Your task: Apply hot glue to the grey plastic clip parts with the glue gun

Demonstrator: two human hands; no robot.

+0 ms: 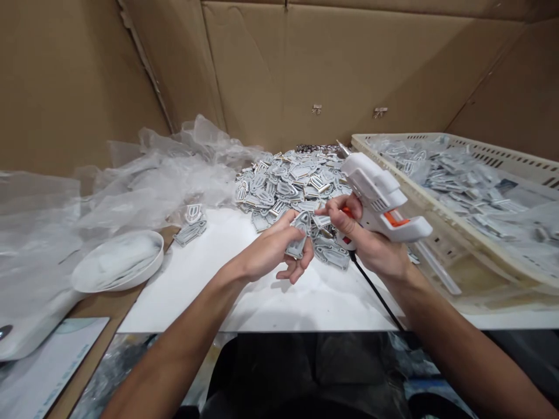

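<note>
Brown cardboard walls (305, 64) rise behind everything. Below them lies the white surface (209, 279), the landmark for all the rest. At its left edge, crumpled clear plastic sheeting (144, 174) spreads out, with a shallow white dish (117, 262) in front of it. Along its right edge sits a cream slotted tray (471, 244) holding bagged grey pieces. At the back of the surface, a heap of grey clip-shaped parts (288, 180) is piled.

Above the middle of the surface, the right hand (371, 238) is closed around the grip of a white glue gun (379, 198) with orange details; its black cord (375, 291) trails toward the near edge. The left hand (271, 250), just beside it, has its fingers (301, 265) curled tight around one grey clip piece (299, 235), held up touching the right hand's fingertips.
</note>
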